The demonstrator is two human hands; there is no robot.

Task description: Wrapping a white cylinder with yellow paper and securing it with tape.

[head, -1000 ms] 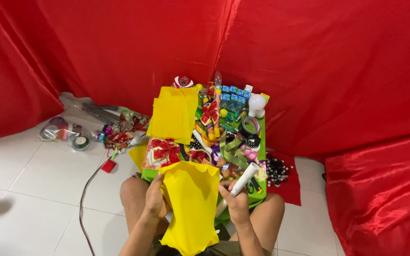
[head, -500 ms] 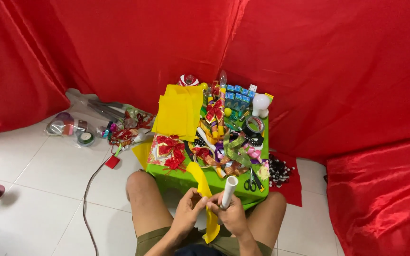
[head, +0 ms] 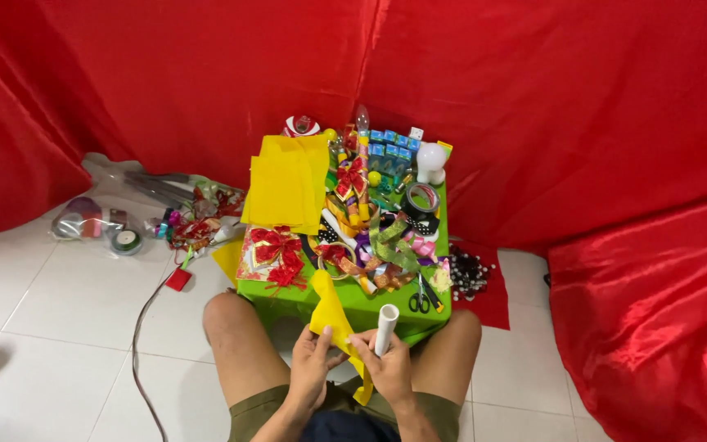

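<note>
A folded strip of yellow felt stands edge-on between my knees, in front of the small green table. My left hand pinches the felt near its middle. My right hand grips a short white tube upright and also touches the lower end of the felt. Both hands are close together above my lap, just short of the table's front edge.
The table is crowded: a stack of yellow felt sheets, a gift box with a red bow, ribbons, tape rolls, black scissors. Ribbon spools and a cable lie on the white floor at left. Red cloth surrounds everything.
The yellow felt went from a wide sheet held flat in both hands to a narrow folded strip. My right hand took up the white tube, and both hands drew together.
</note>
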